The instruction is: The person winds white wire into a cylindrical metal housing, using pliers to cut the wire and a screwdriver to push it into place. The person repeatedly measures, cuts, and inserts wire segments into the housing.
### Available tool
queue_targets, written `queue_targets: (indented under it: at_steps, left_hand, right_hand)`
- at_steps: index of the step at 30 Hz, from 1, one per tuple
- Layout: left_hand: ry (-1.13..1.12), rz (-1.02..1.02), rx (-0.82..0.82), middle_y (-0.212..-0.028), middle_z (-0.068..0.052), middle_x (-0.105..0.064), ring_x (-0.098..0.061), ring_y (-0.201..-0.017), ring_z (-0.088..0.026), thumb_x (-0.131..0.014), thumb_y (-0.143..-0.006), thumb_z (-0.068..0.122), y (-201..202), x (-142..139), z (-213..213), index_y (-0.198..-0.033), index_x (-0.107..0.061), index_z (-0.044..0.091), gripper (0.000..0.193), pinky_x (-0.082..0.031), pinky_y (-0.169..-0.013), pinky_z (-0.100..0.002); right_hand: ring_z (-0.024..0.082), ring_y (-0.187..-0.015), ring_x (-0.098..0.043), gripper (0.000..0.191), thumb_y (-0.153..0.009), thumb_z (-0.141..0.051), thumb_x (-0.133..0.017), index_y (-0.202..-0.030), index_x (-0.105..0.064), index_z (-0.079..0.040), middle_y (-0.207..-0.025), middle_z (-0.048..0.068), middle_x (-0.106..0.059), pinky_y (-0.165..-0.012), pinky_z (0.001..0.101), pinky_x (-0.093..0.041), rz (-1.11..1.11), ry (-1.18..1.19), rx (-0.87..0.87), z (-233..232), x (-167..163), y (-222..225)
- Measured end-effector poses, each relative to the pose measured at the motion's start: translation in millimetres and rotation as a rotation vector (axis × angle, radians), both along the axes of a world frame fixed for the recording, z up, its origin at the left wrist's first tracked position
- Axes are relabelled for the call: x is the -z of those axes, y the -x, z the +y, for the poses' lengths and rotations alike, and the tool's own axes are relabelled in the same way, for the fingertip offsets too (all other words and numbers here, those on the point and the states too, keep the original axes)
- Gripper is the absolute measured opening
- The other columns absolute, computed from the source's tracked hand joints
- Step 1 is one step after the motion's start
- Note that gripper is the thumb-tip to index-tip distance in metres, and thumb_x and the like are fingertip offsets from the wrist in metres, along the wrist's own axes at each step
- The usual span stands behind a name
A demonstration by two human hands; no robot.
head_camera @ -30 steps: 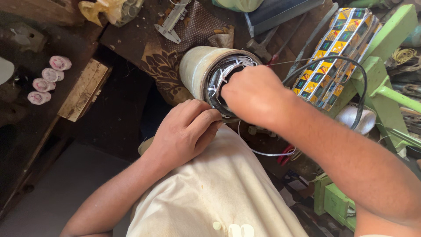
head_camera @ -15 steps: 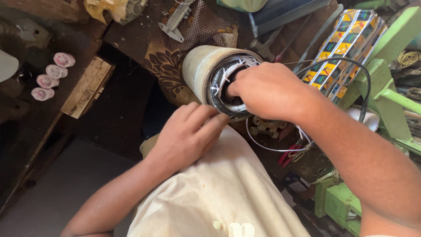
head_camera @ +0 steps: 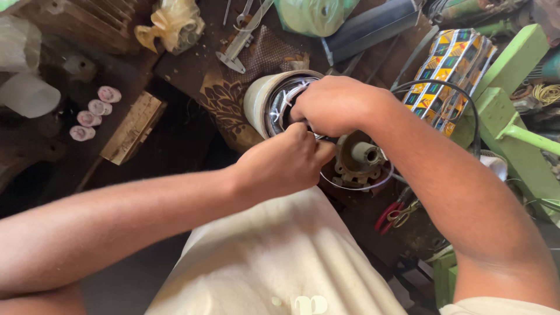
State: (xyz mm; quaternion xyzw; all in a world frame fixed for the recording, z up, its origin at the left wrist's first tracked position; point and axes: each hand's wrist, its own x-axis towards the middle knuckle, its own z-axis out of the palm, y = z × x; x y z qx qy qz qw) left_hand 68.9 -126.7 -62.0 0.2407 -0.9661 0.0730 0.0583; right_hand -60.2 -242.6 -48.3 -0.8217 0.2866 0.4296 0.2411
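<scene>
Head view: right hand [head_camera: 335, 105] curled over the open mouth of a cream cylindrical motor housing [head_camera: 259, 99] lying on its side, its fingers closed inside the opening on the wire windings [head_camera: 280, 105]. Left hand [head_camera: 286, 163] just below those fingers, its own fingers pinched shut at the rim, on what cannot be told. Right of both sets of fingers, touching the left knuckles, a rusty end cap [head_camera: 357, 160] ringed by a loop of wire. Further right, red-handled pliers [head_camera: 389, 214] and a chequered packet [head_camera: 452, 64]; far left of the fingers, small white spools [head_camera: 93, 114] on the dark surface [head_camera: 192, 70]
</scene>
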Motion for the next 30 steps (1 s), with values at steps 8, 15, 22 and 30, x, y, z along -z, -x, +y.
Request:
queue_targets:
  at_steps: [8,15,22,30]
  left_hand:
    - [-0.088,0.158,0.174,-0.093,0.003,-0.064,-0.067,-0.069,-0.015,-0.065,-0.081,0.019,4,9,-29,-0.072,-0.075,0.015,0.014,-0.051,-0.057,-0.036]
    - [-0.074,0.205,0.168,-0.098,0.001,-0.064,-0.063,-0.072,-0.015,-0.066,-0.082,0.021,-5,19,-19,-0.082,-0.076,0.014,0.012,-0.049,-0.055,-0.033]
    - [-0.081,0.234,0.130,-0.096,0.002,-0.060,-0.061,-0.079,-0.014,-0.065,-0.090,0.028,-8,22,-17,-0.096,-0.074,0.010,0.021,-0.048,-0.060,-0.032]
    - [-0.140,0.263,0.095,-0.100,-0.001,-0.056,-0.059,-0.091,-0.016,-0.061,-0.089,0.018,-30,3,-7,-0.115,-0.071,0.007,0.029,-0.047,-0.071,-0.031]
  right_hand:
    - [0.035,-0.097,-0.069,0.027,-0.080,-0.008,-0.063,-0.104,-0.076,-0.012,-0.102,0.014,-0.074,-0.082,0.0479,-0.053,-0.250,0.011,0.146,1,-30,10]
    - [0.041,-0.092,-0.071,0.023,-0.072,-0.004,-0.067,-0.094,-0.074,-0.003,-0.093,0.021,-0.072,-0.081,0.0482,-0.057,-0.441,0.341,0.156,28,-35,21]
    - [0.042,-0.085,-0.071,0.019,-0.074,-0.002,-0.067,-0.090,-0.076,-0.009,-0.086,0.022,-0.072,-0.075,0.0498,-0.057,-0.410,0.348,0.170,25,10,24]
    - [0.045,-0.082,-0.068,0.024,-0.075,-0.004,-0.063,-0.098,-0.071,-0.005,-0.088,0.022,-0.072,-0.070,0.0545,-0.053,-0.550,0.336,0.259,36,-20,37]
